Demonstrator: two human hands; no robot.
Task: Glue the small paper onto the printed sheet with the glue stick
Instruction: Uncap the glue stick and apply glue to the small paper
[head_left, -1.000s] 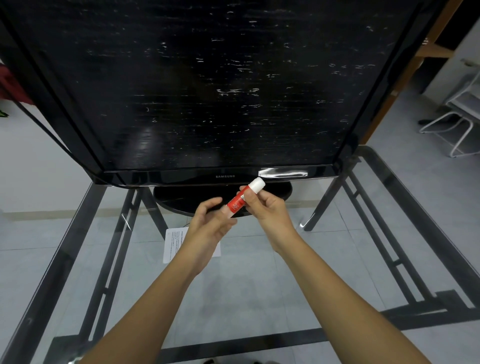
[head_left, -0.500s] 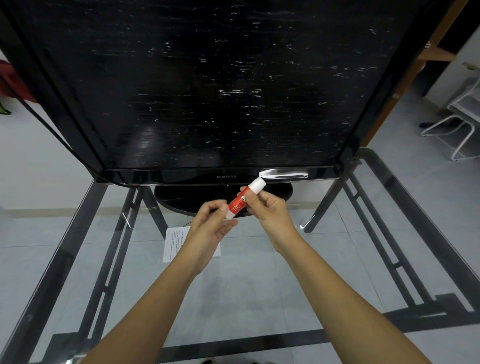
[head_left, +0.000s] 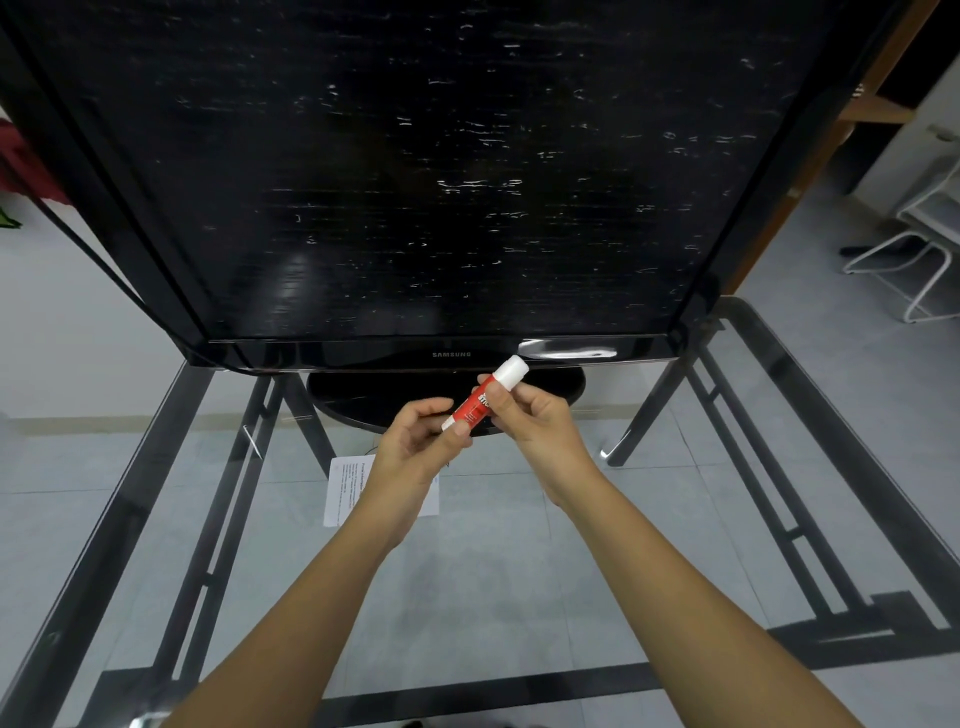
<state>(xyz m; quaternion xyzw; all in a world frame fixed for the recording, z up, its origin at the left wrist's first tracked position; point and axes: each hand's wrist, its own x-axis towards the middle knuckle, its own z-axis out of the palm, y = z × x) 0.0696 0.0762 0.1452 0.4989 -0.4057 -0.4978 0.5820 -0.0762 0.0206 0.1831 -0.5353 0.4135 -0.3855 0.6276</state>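
Glass bench (head_left: 467, 597) under a dark monitor (head_left: 415, 182): I hold the glue stick (head_left: 485, 397) above it, left hand (head_left: 415, 447) fingers pinching its lower end, right hand (head_left: 535, 421) fingers grasping the red barrel below the white cap. I judge this is readying the stick, and the cap must come off next. My left wrist half covers the printed sheet (head_left: 343, 488) lying on the bench, and I cannot find the small paper.

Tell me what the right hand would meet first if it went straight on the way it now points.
Probably the monitor, at its lower edge above the stand. The right hand, gripping the glue stick, points up and slightly left toward it. Depth is unclear, so the gap cannot be judged.
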